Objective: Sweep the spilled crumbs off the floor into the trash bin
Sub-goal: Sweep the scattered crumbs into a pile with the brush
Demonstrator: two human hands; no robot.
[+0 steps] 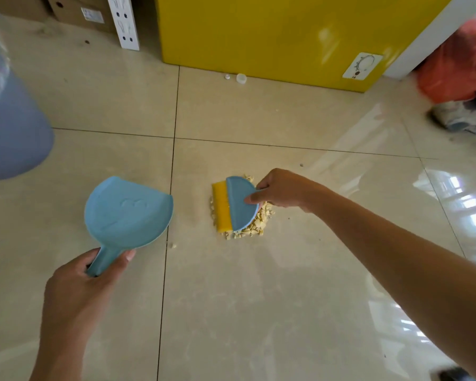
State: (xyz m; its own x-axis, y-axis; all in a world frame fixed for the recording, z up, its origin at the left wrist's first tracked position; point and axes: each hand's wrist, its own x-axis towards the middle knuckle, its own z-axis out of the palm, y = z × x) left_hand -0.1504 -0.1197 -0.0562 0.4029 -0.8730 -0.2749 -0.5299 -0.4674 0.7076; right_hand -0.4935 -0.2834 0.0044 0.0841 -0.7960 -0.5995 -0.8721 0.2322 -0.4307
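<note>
One crumb pile (242, 218) under right hand (279, 191).

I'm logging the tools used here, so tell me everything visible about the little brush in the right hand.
The hand brush has a light blue, half-round plastic back that serves as the grip and a straight strip of yellow bristles along its flat edge. The right hand pinches the rounded side, thumb on top. It sits tilted over the pile of pale crumbs on the beige tiled floor, bristles facing the blue dustpan, which lies apart to its left.
</note>
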